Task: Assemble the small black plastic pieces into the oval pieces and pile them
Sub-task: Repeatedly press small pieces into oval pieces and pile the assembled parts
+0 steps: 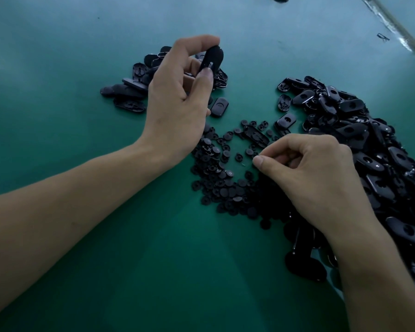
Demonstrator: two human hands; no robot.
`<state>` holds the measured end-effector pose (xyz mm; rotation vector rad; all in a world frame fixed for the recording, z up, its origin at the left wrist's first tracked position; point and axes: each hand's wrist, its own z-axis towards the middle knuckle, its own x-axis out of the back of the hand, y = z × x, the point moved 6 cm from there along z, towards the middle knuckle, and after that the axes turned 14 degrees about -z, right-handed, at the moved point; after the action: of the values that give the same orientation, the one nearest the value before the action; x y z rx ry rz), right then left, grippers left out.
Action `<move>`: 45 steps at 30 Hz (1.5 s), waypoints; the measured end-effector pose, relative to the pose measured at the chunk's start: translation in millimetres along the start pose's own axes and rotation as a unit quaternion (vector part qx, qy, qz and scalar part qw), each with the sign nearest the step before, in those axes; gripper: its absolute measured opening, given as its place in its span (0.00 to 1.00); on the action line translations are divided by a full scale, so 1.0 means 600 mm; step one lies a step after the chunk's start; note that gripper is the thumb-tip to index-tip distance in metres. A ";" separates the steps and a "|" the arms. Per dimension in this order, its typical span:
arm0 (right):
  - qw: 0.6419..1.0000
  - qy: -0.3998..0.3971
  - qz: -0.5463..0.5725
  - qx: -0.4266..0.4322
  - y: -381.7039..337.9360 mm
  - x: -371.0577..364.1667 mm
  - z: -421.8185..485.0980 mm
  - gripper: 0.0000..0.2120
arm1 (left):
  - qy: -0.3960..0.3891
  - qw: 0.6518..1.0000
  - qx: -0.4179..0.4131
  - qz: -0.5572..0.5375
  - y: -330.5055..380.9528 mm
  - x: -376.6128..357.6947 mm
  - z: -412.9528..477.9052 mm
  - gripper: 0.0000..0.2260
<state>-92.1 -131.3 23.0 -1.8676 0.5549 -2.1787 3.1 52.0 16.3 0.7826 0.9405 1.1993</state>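
Left hand (175, 97) is up off the green tabletop (106, 271), thumb and fingertips pinching one oval piece (212, 58) on edge, its slotted face turned towards me. It sits just above the small pile of ovals (130, 91) at the far left, which I take to be the finished ones.

Right hand (316, 180) is down low over the scatter of small round black pieces (216, 185). Its fingers are curled and the thumb and forefinger tips are drawn together right at the edge of the scatter. Whether there's a round piece between them, I can't tell. It's too dark and too small there.

So I'd say I'm mid-cycle: oval in hand, fetching the insert for it. The big heap of loose ovals (369, 149) on my right says plenty remain.

Next, I need one round piece held cleanly, right way up. Then I bring both hands together, line it up with the opening in the oval and press it home. These bits are tiny and crowded, so taking two at once is the likely slip.
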 end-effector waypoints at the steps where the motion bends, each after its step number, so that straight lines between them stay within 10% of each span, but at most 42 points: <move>1: 1.000 -0.003 -0.003 -0.003 0.001 -0.001 0.000 0.05 | 0.000 1.000 0.001 0.000 0.000 0.000 0.000 0.14; 15: 0.997 -0.039 -0.059 0.037 -0.019 -0.014 -0.001 0.07 | 0.006 1.000 0.003 0.016 0.006 0.001 -0.003 0.14; 45: 0.958 0.137 0.249 0.036 -0.016 0.023 0.004 0.07 | -0.092 0.996 -0.005 -0.002 0.019 -0.026 -0.026 0.19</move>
<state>-91.4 -128.7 39.8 -1.2195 0.8752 -2.0746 -17.3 39.5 22.8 0.8663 0.7831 1.1072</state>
